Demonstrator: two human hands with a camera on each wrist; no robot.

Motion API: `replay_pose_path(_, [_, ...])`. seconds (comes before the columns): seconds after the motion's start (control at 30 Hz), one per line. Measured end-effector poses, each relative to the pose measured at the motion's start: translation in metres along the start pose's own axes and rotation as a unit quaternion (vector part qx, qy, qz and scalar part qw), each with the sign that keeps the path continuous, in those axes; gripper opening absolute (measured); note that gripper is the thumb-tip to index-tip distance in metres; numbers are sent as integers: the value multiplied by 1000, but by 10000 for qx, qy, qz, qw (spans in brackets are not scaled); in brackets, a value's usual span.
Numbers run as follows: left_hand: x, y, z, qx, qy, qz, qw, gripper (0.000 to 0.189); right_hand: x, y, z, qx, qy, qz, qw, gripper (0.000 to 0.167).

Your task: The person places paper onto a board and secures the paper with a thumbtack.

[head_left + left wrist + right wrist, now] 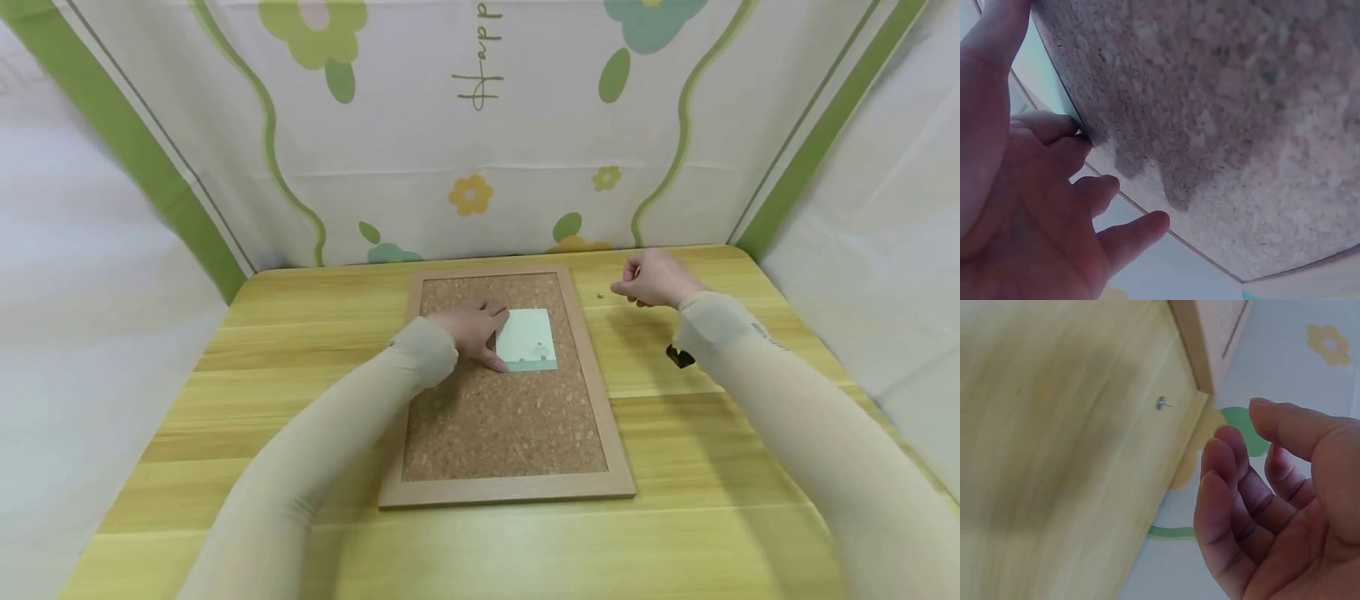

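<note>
A pale green note sheet (525,337) with a printed landscape along its lower edge lies on a cork board (502,425). My left hand (468,329) rests at the sheet's left edge, with thumb and fingers spread; the left wrist view shows the fingertips by the sheet's edge and the cork. Past the board's right side, my right hand (651,277) hovers over the table with bent fingers. Between its thumb and fingers there is a gap with nothing in it. A small metal thumbtack (1161,403) lies on the table near that hand, its pin pointing sideways.
The board's wooden frame (510,487) stands slightly above the wooden table (285,350). Behind the table hangs a white cloth (525,133) with printed flowers, and white cloth also hangs at both sides. A small black object (680,357) shows under the right sleeve.
</note>
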State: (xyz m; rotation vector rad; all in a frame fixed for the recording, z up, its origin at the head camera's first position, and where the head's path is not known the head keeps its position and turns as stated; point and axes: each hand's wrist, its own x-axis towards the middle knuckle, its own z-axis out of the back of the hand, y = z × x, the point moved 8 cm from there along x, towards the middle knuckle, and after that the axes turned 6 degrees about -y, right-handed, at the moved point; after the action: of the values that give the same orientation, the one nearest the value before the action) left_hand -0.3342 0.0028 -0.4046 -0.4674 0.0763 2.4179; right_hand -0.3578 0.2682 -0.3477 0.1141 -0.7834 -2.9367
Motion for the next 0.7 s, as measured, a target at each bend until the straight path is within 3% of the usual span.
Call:
replay_pose_path(0.17, [-5,-1,1,-11,-41,119,9999,110,18,-8,-13,-159,-116,122,9997,18])
replay_pose_path(0.3, [-11,5,-1,-210,-7,441,9988,113,34,-17,-30,-367,-209,194,9989,19])
replay_pose_path(0.43, [-15,9,-2,-395,116,804,9959,111,45,-31,-44,-134,-277,50,9995,24])
replay_pose_path(0.53, [-11,12,-4,-491,142,959,9941,111,48,-37,-47,-28,-361,-10,9993,24])
replay_pose_path(0.7, [-12,9,-1,-492,102,1004,9937,112,54,-32,-47,-428,-538,342,9971,16])
